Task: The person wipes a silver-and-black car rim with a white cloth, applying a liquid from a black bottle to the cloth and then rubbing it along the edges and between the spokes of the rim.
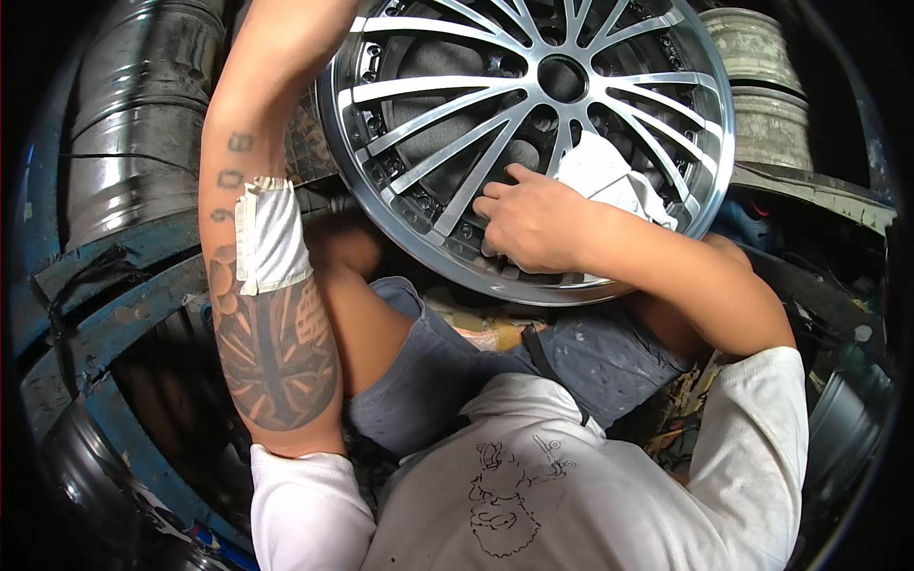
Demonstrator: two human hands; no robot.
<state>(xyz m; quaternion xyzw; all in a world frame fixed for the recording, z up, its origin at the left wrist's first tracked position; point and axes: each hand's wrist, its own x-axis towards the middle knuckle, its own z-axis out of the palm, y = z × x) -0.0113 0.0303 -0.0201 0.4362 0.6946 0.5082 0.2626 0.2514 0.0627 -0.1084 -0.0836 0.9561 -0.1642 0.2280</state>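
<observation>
A multi-spoke alloy wheel (560,78) with a polished silver lip and dark gaps between the spokes tilts in front of me, its lower edge above my thighs. My right hand (532,221) is over the lower spokes with bent fingers, holding a white cloth (607,175) bunched under the palm and wrist. Part of the cloth spreads across spokes to the right of the hand; the palm side is hidden. My left hand is out of view past the top edge; its tattooed forearm, with a taped white patch (275,235), runs along the wheel's left side.
Large bare metal rims (136,135) lie stacked at the left on a blue metal frame (118,275). Worn rims (757,86) stand at the back right on a ledge (821,193). Another dark glossy rim (93,471) is low at the left.
</observation>
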